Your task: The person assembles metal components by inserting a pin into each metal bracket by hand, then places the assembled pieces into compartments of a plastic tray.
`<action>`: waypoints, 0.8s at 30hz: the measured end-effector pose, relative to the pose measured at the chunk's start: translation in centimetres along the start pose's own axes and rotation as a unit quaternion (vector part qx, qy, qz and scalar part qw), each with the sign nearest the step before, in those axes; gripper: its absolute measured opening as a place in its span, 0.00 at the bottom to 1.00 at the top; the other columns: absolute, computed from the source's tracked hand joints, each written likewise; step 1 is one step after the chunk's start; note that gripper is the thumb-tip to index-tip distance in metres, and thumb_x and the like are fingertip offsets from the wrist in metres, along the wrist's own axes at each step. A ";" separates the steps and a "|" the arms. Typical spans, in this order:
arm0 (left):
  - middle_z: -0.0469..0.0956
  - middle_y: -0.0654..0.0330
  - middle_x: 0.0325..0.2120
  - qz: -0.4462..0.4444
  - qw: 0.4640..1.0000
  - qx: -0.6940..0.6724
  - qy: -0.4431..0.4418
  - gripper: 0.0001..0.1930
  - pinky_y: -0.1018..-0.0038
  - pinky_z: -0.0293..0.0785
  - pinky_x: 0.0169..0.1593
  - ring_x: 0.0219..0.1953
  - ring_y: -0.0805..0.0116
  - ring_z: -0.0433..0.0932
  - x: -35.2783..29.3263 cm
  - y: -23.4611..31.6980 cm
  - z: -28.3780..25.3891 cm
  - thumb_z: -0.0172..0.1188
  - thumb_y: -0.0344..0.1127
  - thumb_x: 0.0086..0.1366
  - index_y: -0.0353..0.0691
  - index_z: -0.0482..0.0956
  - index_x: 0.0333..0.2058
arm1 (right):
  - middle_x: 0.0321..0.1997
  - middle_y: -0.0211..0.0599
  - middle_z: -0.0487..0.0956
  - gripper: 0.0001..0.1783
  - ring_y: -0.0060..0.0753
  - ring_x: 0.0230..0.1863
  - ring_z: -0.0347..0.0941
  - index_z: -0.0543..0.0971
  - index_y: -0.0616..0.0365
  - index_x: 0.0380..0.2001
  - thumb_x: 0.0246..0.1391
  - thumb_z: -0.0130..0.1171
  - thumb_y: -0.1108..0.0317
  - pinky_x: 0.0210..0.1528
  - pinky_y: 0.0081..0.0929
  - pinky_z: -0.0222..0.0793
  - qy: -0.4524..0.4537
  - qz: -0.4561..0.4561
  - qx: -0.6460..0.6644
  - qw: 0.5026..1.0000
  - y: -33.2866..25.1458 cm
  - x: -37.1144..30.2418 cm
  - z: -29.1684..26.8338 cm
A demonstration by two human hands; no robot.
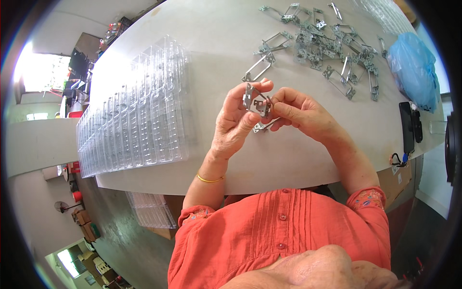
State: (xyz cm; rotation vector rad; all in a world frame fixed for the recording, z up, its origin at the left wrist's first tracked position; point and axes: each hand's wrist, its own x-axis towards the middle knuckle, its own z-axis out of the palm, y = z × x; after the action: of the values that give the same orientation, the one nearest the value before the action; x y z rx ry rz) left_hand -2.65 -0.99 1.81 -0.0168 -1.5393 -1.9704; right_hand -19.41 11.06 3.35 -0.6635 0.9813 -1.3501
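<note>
Between my two hands, above the table, is a small silvery metal bracket [258,105] with bent plates and thin arms. My left hand [234,115] grips its left side, thumb below and fingers behind. The fingertips of my right hand [296,111] pinch its right end. Just under the hands, another metal bracket [262,126] is partly hidden. Beyond my left fingers lies a similar open-framed bracket [260,66]. A loose heap of such metal brackets [320,43] spreads over the far right of the table.
Stacked clear plastic trays [137,115] cover the left of the pale table [226,29]. At the right are a blue plastic bag [415,70], a black phone [406,126] and a small key ring [398,160]. Clear plastic sheeting [385,14] lies at the far right.
</note>
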 end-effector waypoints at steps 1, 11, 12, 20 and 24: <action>0.66 0.49 0.65 0.004 1.000 0.004 0.010 0.28 0.60 0.64 0.66 0.69 0.56 0.62 0.0 -0.2 0.2 0.61 0.37 0.70 0.38 0.64 0.64 | 0.39 0.32 0.80 0.10 0.24 0.42 0.80 0.76 0.59 0.42 0.69 0.55 0.63 0.41 0.22 0.77 0.006 -0.016 -0.011 1.000 0.0 0.0 -0.3; 0.70 0.41 0.60 -0.067 0.996 -0.037 0.044 0.21 0.54 0.62 0.69 0.64 0.48 0.70 0.5 1.2 -0.9 0.51 0.35 0.72 0.28 0.67 0.58 | 0.36 0.33 0.78 0.04 0.29 0.37 0.76 0.74 0.60 0.39 0.62 0.59 0.77 0.39 0.28 0.72 0.115 -0.333 -0.418 0.837 -1.2 0.0 -1.6; 0.73 0.41 0.56 -0.114 0.991 -0.013 0.070 0.19 0.55 0.67 0.65 0.59 0.49 0.74 0.6 1.3 -0.8 0.49 0.38 0.74 0.28 0.70 0.54 | 0.36 0.33 0.78 0.04 0.29 0.37 0.76 0.74 0.60 0.39 0.62 0.59 0.77 0.39 0.28 0.72 0.116 -0.332 -0.419 0.837 -1.3 0.0 -1.5; 0.82 0.50 0.39 -0.287 0.956 -0.028 0.058 0.15 0.75 0.77 0.30 0.33 0.68 0.82 0.3 1.9 -0.2 0.50 0.41 0.77 0.33 0.74 0.38 | 0.39 0.37 0.78 0.06 0.37 0.37 0.76 0.75 0.60 0.38 0.58 0.60 0.80 0.37 0.33 0.73 0.102 -0.351 -0.431 0.825 -0.9 -0.1 -0.4; 0.82 0.51 0.39 -0.246 0.964 0.003 0.105 0.14 0.80 0.73 0.25 0.29 0.74 0.79 0.4 1.5 -0.1 0.50 0.40 0.77 0.35 0.75 0.37 | 0.35 0.34 0.78 0.05 0.30 0.34 0.74 0.75 0.60 0.37 0.59 0.60 0.79 0.33 0.29 0.71 0.150 -0.385 -0.449 0.792 -1.1 0.1 -1.1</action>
State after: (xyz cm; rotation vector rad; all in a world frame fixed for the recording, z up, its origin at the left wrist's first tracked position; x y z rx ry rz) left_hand -2.23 -1.47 3.26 0.6123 -1.5080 -2.2512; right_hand -20.89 11.01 3.75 -1.7565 1.7554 -1.6723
